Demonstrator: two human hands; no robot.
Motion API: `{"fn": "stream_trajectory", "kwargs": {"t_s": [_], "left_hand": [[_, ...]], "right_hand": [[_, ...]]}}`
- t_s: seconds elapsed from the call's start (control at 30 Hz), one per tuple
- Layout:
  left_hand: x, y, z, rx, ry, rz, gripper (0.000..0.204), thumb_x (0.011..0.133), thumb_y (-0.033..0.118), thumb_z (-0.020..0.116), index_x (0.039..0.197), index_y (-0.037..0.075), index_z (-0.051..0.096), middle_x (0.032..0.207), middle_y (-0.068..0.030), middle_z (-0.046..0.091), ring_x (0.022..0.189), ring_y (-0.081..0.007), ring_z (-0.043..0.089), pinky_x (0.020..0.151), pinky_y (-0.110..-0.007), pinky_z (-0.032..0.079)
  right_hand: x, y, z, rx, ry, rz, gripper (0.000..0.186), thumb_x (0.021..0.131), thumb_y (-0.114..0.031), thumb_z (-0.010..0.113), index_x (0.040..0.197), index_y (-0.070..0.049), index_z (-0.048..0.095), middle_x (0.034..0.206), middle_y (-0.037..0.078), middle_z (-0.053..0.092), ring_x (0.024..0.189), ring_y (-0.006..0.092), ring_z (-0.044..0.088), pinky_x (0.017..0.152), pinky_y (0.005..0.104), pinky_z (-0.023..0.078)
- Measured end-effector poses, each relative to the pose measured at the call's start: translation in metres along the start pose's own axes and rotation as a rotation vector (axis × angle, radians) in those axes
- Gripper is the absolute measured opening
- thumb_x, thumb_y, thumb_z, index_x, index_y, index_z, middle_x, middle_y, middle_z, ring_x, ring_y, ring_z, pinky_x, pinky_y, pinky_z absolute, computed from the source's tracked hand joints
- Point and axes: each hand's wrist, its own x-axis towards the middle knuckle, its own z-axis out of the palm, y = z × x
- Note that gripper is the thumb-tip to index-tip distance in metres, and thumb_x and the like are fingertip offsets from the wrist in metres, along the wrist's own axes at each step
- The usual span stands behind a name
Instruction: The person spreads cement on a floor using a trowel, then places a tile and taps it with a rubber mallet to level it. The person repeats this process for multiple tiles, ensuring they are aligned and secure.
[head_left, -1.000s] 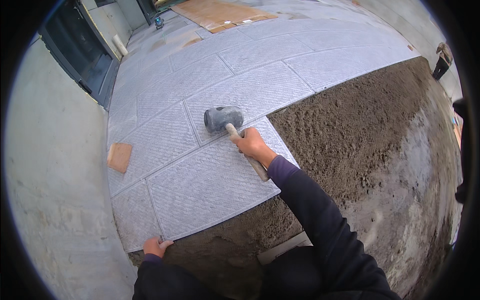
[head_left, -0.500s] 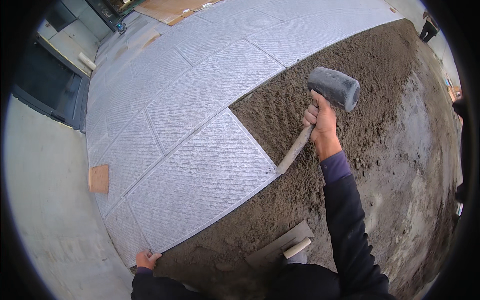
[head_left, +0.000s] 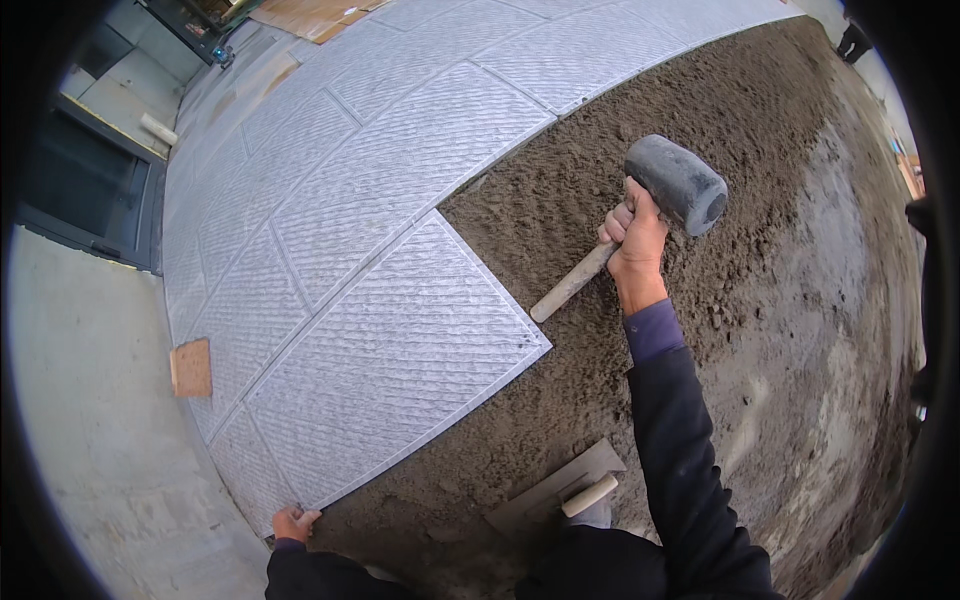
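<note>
A rubber mallet (head_left: 676,184) with a dark head and pale wooden handle is in my right hand (head_left: 638,240). I grip it close below the head, and the handle's free end points down-left beside the far right corner of a textured grey paving slab (head_left: 400,350). The mallet is held up over loose brown bedding mortar (head_left: 590,365). At the lower left my left hand (head_left: 295,522) is curled at the slabs' front edge, beside the joint with a narrow slab (head_left: 250,465). What lies under its fingers is hidden.
A flat trowel (head_left: 550,490) with a pale handle lies on the mortar in front of me. A small brown block (head_left: 191,368) rests near the left wall (head_left: 90,400). Laid slabs (head_left: 420,150) stretch away. Another person's legs (head_left: 853,43) show at the far right.
My right hand and the mallet have shifted slightly, and the handle's end has swung up and left from the slab's corner. The view has moved a little. My left hand stays at the edge.
</note>
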Motion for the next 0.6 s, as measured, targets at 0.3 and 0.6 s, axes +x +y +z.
{"fn": "stream_trajectory", "kwargs": {"t_s": [0.3, 0.6], "left_hand": [[-0.005, -0.015, 0.005, 0.093, 0.057, 0.046, 0.041, 0.079, 0.025, 0.091, 0.066, -0.003, 0.065, 0.059, -0.0123, 0.066, 0.050, -0.0203, 0.064, 0.051, -0.038, 0.051], [-0.068, 0.138, -0.107, -0.483, -0.006, 0.361, 0.024, 0.093, 0.017, 0.074, 0.095, -0.005, 0.064, 0.077, -0.0136, 0.071, 0.066, -0.0198, 0.070, 0.060, -0.035, 0.059]], "right_hand": [[-0.033, -0.016, 0.031, -0.147, 0.035, -0.105, 0.037, 0.098, -0.030, 0.076, 0.081, -0.016, 0.046, 0.057, -0.007, 0.031, 0.044, 0.0101, 0.035, 0.045, 0.0327, 0.034], [-0.188, 0.049, 0.081, -1.242, -0.994, -0.338, 0.025, 0.099, -0.018, 0.067, 0.093, 0.000, 0.051, 0.072, 0.022, 0.064, 0.063, 0.0347, 0.067, 0.059, 0.0443, 0.055]]}}
